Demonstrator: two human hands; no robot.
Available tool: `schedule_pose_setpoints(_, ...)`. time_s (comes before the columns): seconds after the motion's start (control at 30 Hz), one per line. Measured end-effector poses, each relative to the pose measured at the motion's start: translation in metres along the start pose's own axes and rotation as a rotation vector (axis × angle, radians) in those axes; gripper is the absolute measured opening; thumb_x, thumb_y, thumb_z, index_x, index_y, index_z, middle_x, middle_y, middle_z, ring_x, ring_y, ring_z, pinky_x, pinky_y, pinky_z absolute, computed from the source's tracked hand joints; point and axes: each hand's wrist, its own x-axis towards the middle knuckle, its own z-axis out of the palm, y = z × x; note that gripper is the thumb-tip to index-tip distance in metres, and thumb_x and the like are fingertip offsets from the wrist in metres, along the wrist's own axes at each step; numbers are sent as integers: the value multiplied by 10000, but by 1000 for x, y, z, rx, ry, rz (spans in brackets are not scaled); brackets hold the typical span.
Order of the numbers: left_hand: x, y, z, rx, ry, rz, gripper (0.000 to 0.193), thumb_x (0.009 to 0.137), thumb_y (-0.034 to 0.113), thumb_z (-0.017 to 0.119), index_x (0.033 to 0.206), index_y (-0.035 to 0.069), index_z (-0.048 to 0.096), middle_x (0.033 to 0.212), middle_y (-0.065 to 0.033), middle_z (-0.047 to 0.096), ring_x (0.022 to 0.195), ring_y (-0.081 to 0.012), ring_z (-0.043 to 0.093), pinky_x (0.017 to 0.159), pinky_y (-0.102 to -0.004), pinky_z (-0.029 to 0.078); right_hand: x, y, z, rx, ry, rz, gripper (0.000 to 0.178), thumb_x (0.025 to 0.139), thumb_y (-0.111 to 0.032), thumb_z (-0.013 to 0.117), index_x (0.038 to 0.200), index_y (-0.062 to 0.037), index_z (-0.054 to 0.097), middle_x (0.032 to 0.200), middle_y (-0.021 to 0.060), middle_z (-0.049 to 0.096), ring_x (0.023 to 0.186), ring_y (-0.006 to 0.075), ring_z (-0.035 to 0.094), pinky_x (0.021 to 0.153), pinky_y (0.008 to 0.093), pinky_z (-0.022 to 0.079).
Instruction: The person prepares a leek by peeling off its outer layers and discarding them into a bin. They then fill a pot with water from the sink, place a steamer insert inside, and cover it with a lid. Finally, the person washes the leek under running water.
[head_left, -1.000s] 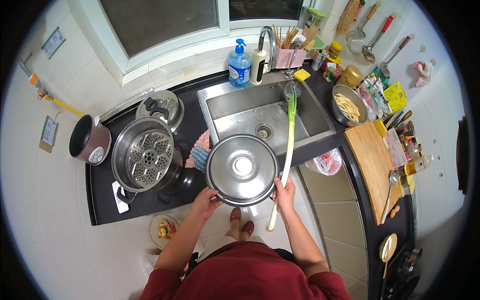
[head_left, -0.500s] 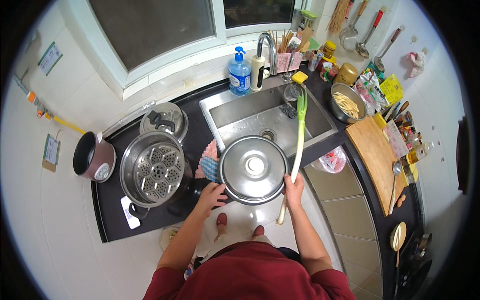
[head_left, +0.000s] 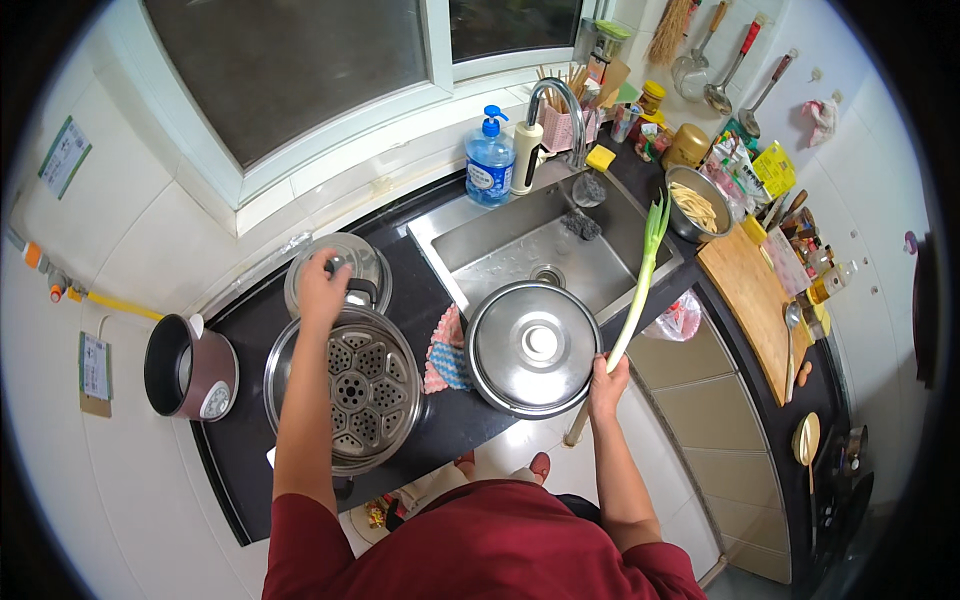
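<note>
My left hand (head_left: 322, 288) reaches over the steamer pot (head_left: 405, 350), fingers bent round the dark knob of a steel lid (head_left: 372, 262) lying behind it. The pot's perforated steaming tray (head_left: 352, 392) is partly hidden by my left forearm. My right hand (head_left: 606, 386) is closed round the pale stalk of a long green onion (head_left: 634, 312), root end down and leaves toward the sink. Its fingers also touch the rim of a round, lidded steel pot (head_left: 500, 350) with a pale knob, at the counter's front edge. The pot's underside is hidden.
The steel sink (head_left: 490, 262) lies beyond the lidded pot, with a faucet (head_left: 552, 95) and blue soap bottle (head_left: 489, 165) behind. A knitted cloth (head_left: 446, 355) lies between the pots. A rice cooker (head_left: 205, 375) stands left; a cutting board (head_left: 745, 300) lies right.
My left hand has left the lidded pot's side and moved to the lid behind the steamer. The right hand keeps the green onion, whose leaves have swung right. The view has shifted.
</note>
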Motion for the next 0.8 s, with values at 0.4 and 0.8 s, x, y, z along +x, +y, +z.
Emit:
schedule_pose_setpoints(0.4,88,-117,22,466,-321,-111,423,640,133,757,1042,74,642,975,-208,656,966,-354,623,852,-412,496,-7,1,3,12,8,-5,83,852,-69,601,854,-53,519,722,-33,466,643,64,419,570,232,369)
schedule_pose_setpoints(0.8,78,-115,16,266,-37,1,305,653,85,719,937,53,613,943,-200,636,920,-377,607,807,-437,483,-7,-5,5,-2,9,-8,89,857,-88,599,852,-48,520,701,-31,468,625,63,420,551,240,370)
